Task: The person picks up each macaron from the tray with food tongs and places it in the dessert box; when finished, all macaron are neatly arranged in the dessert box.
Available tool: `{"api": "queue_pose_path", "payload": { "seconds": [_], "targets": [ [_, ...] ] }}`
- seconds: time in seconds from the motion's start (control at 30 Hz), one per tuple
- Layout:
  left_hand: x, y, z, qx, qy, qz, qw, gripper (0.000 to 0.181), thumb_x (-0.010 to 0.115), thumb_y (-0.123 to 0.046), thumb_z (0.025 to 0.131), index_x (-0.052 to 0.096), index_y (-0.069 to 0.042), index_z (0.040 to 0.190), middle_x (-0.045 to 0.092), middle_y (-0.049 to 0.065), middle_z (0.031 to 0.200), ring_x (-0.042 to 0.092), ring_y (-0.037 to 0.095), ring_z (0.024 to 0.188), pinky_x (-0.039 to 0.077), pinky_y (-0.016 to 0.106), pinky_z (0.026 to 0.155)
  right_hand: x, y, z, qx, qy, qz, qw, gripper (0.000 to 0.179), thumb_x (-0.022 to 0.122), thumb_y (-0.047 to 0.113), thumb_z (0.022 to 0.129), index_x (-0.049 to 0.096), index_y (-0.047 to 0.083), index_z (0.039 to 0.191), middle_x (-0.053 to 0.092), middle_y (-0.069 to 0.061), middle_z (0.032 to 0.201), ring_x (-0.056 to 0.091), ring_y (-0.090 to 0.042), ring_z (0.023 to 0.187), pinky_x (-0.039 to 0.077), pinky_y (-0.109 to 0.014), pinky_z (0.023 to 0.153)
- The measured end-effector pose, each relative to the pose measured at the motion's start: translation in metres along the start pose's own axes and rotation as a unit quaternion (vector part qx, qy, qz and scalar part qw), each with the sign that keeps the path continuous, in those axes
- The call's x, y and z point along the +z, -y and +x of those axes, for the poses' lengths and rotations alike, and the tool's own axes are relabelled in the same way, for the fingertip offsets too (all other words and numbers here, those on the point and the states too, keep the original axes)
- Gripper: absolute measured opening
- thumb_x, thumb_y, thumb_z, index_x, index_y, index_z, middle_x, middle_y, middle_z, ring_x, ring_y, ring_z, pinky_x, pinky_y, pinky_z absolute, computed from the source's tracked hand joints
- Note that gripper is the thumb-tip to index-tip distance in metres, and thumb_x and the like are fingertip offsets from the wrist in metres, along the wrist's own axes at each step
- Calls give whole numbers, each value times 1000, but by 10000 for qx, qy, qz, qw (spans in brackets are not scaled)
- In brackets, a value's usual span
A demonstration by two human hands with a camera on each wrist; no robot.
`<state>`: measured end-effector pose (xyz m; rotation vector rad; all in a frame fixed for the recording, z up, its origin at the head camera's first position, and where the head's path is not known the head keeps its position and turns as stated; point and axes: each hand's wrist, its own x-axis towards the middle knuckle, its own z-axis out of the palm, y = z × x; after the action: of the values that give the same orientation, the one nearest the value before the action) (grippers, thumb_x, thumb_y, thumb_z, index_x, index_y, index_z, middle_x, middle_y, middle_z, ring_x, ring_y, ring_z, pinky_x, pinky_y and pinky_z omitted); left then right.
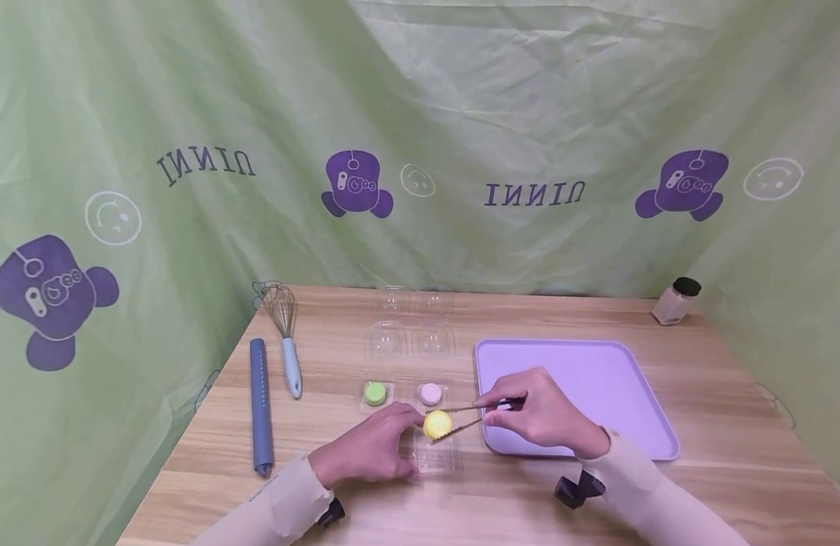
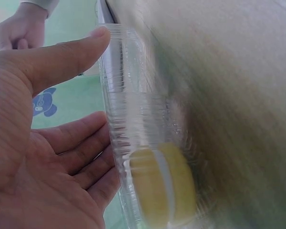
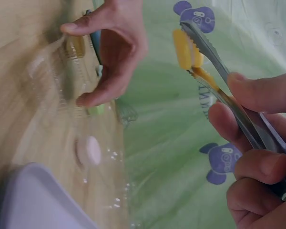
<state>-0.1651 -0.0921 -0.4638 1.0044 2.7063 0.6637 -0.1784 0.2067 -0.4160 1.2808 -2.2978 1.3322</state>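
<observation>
My right hand (image 1: 546, 409) grips serrated metal tongs (image 3: 229, 100), their tips around a yellow macaron (image 1: 437, 425). This macaron is above the near right part of a clear plastic box (image 1: 439, 459). Thumb and fingers fairly straight, my left hand (image 1: 375, 447) touches the box's left side, the thumb at its near end. A green macaron (image 1: 375, 393) and a pink macaron (image 1: 430, 393) sit in the far compartments. Through the plastic in the left wrist view shows another yellow macaron (image 2: 164, 186), hidden behind my left hand in the head view.
A purple tray (image 1: 590, 364) lies at the right, partly beneath my right hand. Beyond the box are clear domed plastic pieces (image 1: 386, 341). A whisk (image 1: 292, 364) and a rolled blue mat (image 1: 260, 409) lie at the left. A black-lidded jar (image 1: 675, 303) stands back right, before a green curtain (image 1: 447, 91).
</observation>
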Motion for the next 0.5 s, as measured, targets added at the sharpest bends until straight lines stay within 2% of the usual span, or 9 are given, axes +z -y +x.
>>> {"api": "queue_pose_path", "payload": {
  "seconds": [0.3, 0.5],
  "targets": [
    [0, -1, 0, -40, 52, 28, 10000, 73, 91, -35, 68, 64, -12, 132, 64, 0, 134, 57, 16, 127, 49, 35, 114, 14, -11, -14, 435, 778, -156, 9959, 15, 83, 11, 79, 81, 13, 94, 78, 2, 81, 63, 6, 69, 51, -12, 61],
    [0, -2, 0, -73, 41, 42, 10000, 75, 92, -37, 68, 64, -12, 132, 63, 0, 134, 57, 15, 127, 49, 34, 114, 21, -19, -20, 765, 920, -301, 9924, 14, 83, 11, 79, 82, 12, 93, 79, -2, 82, 65, 5, 71, 54, -14, 64]
  ]
}}
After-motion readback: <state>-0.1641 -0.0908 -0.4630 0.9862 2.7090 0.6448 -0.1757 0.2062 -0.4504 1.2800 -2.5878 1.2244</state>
